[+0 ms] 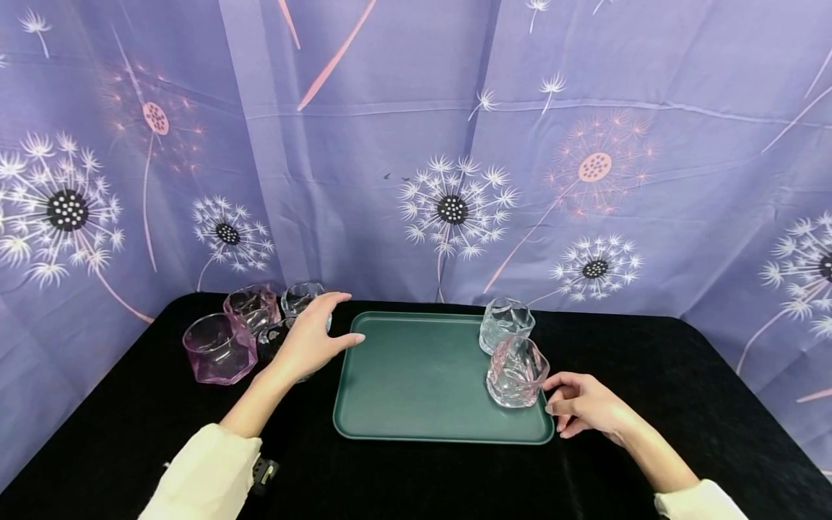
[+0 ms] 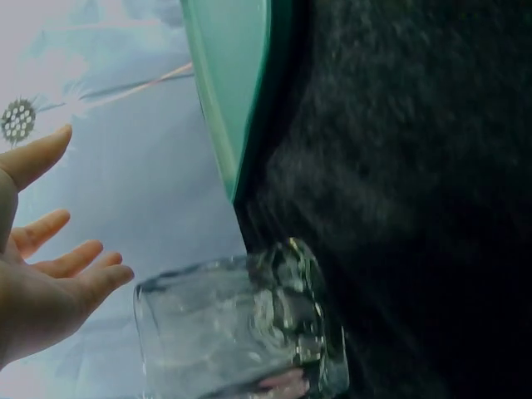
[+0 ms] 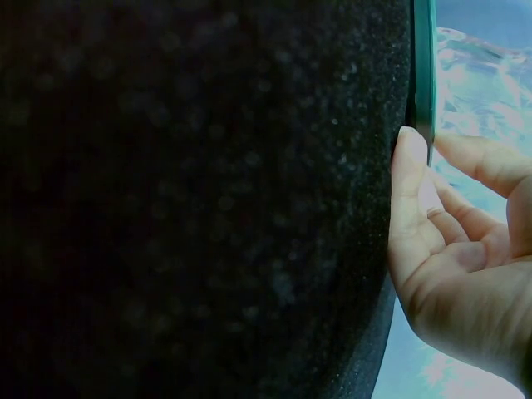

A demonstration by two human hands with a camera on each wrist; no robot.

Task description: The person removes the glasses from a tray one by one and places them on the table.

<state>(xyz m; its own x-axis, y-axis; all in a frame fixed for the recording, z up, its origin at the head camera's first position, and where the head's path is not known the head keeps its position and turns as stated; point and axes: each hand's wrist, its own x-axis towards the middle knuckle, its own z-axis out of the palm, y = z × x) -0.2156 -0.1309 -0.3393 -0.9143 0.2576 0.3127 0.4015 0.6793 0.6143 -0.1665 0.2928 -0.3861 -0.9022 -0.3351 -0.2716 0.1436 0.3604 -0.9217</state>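
My left hand (image 1: 308, 343) is raised over the left glasses, fingers straight and thumb spread, holding nothing. Partly hidden behind its wrist is a clear glass (image 1: 271, 338); a clear glass (image 2: 237, 324) stands just below the fingertips in the left wrist view. Farther left are a purple glass (image 1: 221, 352) and a pink glass (image 1: 252, 307), with another clear glass (image 1: 301, 295) at the back. My right hand (image 1: 588, 404) pinches the right rim of a green tray (image 1: 416, 383). On that tray's right side stand a clear glass (image 1: 503, 328) and a pinkish glass (image 1: 516, 375).
A black cloth (image 1: 422, 480) covers the table under the tray and glasses. Behind it hangs a purple curtain (image 1: 364, 217) with a dandelion print. A small dark device (image 1: 263, 473) sits at the left sleeve.
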